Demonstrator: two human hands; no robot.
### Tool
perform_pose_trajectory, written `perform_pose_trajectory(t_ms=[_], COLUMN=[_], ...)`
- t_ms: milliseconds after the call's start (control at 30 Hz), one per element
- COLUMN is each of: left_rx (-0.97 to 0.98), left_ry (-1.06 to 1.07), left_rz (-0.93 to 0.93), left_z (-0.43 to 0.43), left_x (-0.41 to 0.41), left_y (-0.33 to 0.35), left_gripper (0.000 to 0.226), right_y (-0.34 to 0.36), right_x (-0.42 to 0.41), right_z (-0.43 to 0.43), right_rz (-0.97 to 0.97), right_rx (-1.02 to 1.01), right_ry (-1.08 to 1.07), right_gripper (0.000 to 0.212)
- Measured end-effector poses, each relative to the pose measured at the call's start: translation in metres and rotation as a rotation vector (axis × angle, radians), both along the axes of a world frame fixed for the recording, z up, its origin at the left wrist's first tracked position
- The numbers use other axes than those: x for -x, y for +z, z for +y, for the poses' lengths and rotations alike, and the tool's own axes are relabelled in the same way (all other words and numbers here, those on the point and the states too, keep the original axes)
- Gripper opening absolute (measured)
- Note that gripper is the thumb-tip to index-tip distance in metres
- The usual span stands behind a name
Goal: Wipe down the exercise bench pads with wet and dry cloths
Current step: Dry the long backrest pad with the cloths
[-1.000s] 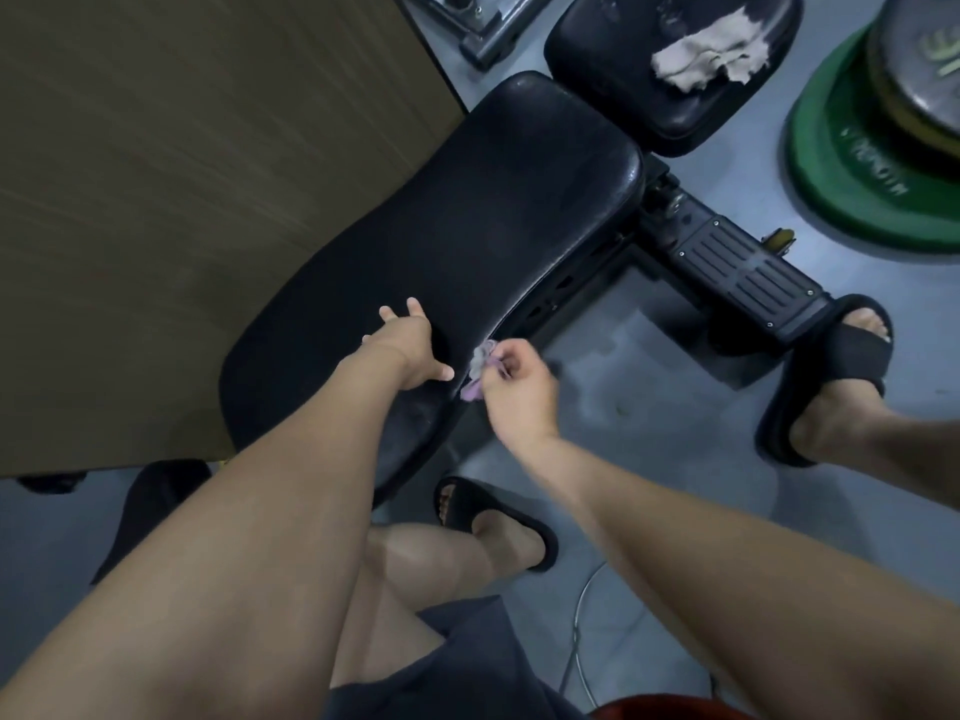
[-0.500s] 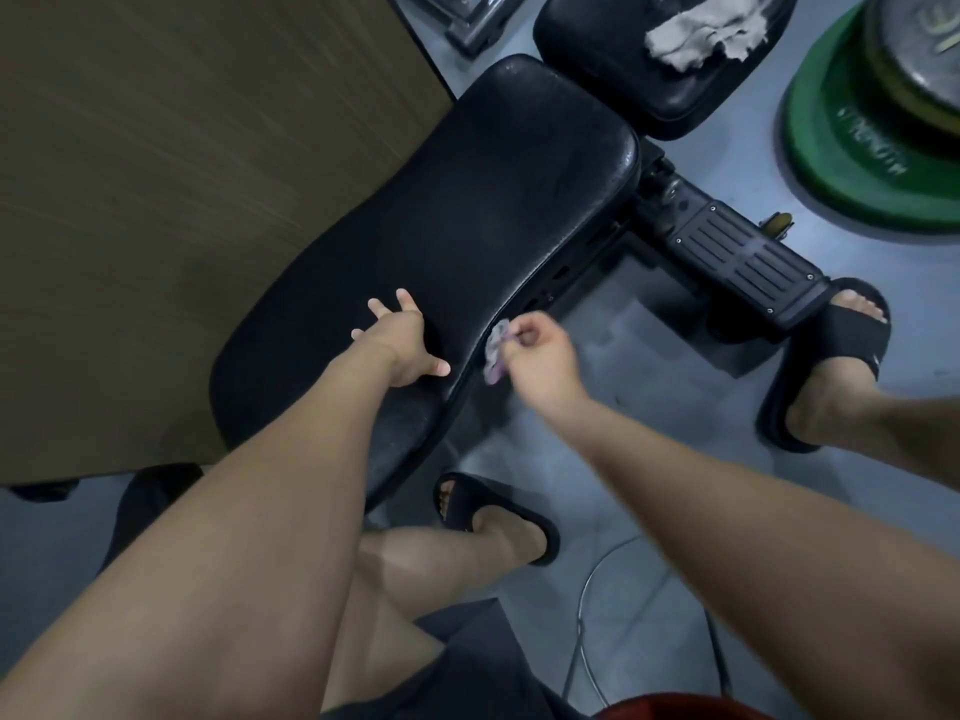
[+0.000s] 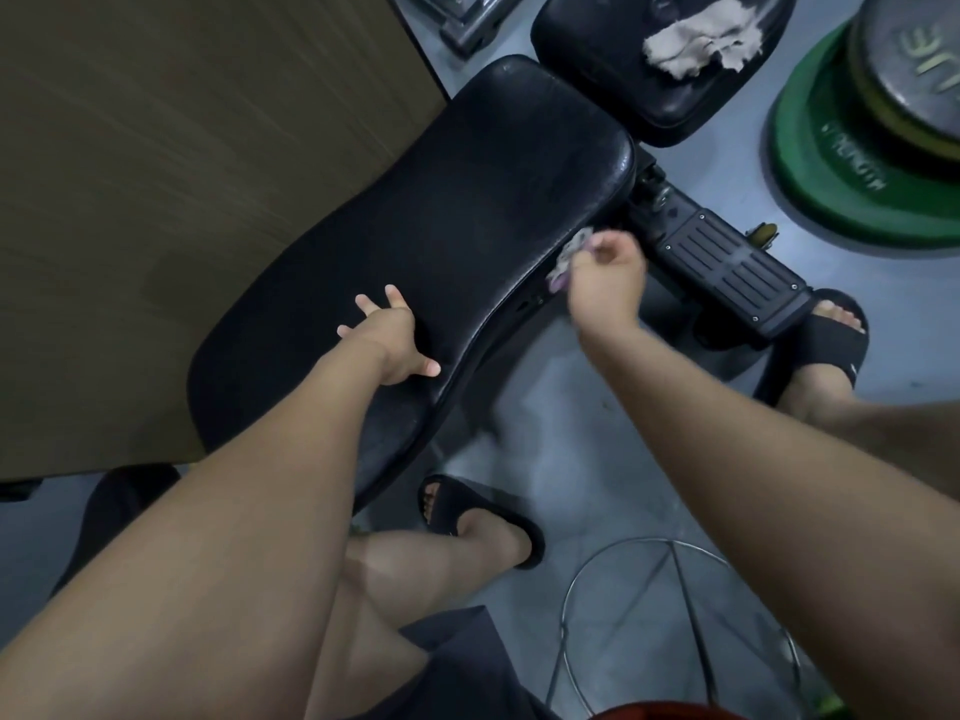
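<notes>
The long black back pad of the bench runs diagonally through the middle of the view. My left hand rests flat on its near part with the fingers spread. My right hand grips a small pale purple cloth against the pad's right side edge. The smaller black seat pad lies beyond, at the top. A crumpled beige cloth lies on that seat pad.
A brown wooden panel fills the left side. The bench's black ribbed frame plate sits right of the pad. Stacked green and grey weight plates lie at top right. A metal stool ring stands at the bottom. My sandalled feet are on the grey floor.
My right hand has slid the purple cloth along the pad's right edge, away from me toward the seat end. My left hand has stayed pressed on the pad.
</notes>
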State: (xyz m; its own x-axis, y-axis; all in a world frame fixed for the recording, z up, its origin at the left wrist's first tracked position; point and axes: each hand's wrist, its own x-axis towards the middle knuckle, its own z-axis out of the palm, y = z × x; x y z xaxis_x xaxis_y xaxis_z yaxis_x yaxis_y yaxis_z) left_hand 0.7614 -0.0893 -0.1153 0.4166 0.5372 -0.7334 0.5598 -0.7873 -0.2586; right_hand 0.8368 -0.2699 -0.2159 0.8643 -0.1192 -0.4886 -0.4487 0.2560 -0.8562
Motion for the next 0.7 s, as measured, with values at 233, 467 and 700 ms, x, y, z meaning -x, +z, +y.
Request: perform_pose_trajectory(t_ms=[233, 467, 700], left_rx=[0.057, 0.103, 0.071], left_ry=[0.042, 0.117, 0.106], left_rz=[-0.068, -0.235, -0.213], left_z=[0.008, 0.003, 0.003], left_x=[0.007, 0.000, -0.006], left_y=[0.004, -0.013, -0.018], left_gripper=[0.123, 0.112, 0.114], right_y=[0.003, 0.009, 0.010], right_x=[0.017, -0.039, -0.074], right_z=[0.003, -0.037, -0.045], right_rz=[-0.075, -0.102, -0.046], right_rx=[0.038, 0.148, 0.156], right_ry=[0.139, 0.124, 0.024], right_gripper=[0.025, 0.028, 0.021])
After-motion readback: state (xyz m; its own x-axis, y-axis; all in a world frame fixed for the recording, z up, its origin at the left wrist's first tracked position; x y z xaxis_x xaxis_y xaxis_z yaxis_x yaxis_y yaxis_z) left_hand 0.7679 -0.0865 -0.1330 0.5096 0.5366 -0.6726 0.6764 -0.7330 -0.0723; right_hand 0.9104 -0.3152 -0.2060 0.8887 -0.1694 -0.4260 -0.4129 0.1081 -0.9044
